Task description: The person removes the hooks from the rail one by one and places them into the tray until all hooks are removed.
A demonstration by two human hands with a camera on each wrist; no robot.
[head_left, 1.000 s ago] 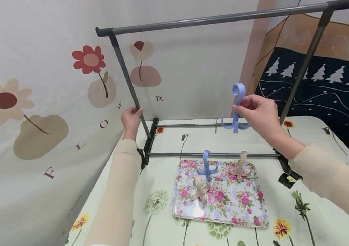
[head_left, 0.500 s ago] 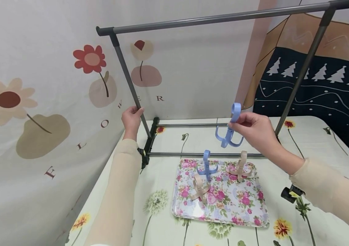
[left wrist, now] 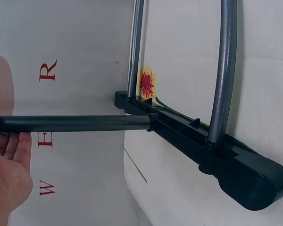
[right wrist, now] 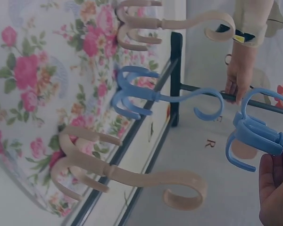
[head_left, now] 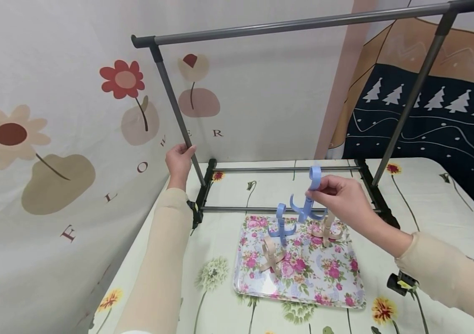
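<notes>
My left hand [head_left: 177, 162] grips the left upright of a dark grey metal rack [head_left: 173, 102], low down; the left wrist view has its fingers [left wrist: 21, 148] behind the tube. My right hand [head_left: 343, 197] pinches a blue multi-prong hook [head_left: 307, 206] by its stem, with the loop up and the prongs down, above the back of a floral tray [head_left: 312, 283]. On that tray stand a second blue hook [head_left: 281, 227] and two beige hooks, one at the front left [head_left: 271, 255] and one at the back right [head_left: 327, 229], partly behind the held hook and hand.
The rack's top bar [head_left: 304, 25] spans above, and two lower rods [head_left: 237, 209] join its black feet [head_left: 204, 190]. A flower-printed cloth [head_left: 216, 278] covers the table. Printed fabric [head_left: 262, 102] hangs behind and to the left, with a dark tree-patterned cloth [head_left: 433, 120] at the right.
My right hand has lowered the blue hook from beside the right upright toward the tray, moving slightly left. The left hand keeps its grip on the left upright.
</notes>
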